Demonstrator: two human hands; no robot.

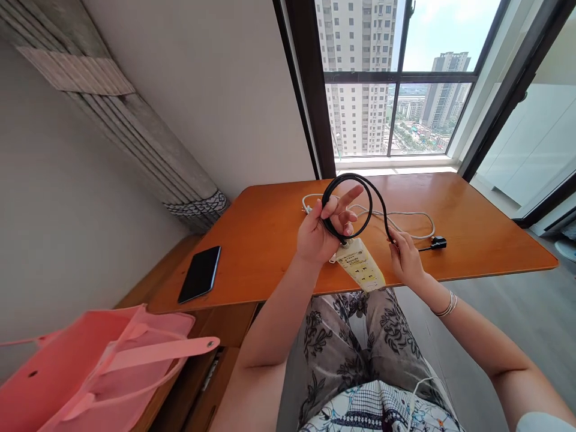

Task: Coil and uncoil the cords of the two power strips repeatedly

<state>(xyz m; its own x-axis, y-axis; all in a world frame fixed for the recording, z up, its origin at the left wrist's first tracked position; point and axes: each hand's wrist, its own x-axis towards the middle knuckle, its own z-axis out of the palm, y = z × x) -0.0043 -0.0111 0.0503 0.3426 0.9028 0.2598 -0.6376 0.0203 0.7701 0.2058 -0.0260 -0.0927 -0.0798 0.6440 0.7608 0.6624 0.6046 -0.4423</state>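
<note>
Black cord [348, 176]: coiled at the far end of the power strip [360, 264], spanning both hands. Left hand [321, 231], left of the strip: thumb and finger pinch the coil, other fingers partly spread. Right hand [408, 258], right of the strip: fingers closed on the cord's run. Plug [438, 242]: farther right of the strip, on the table [270, 240].
</note>
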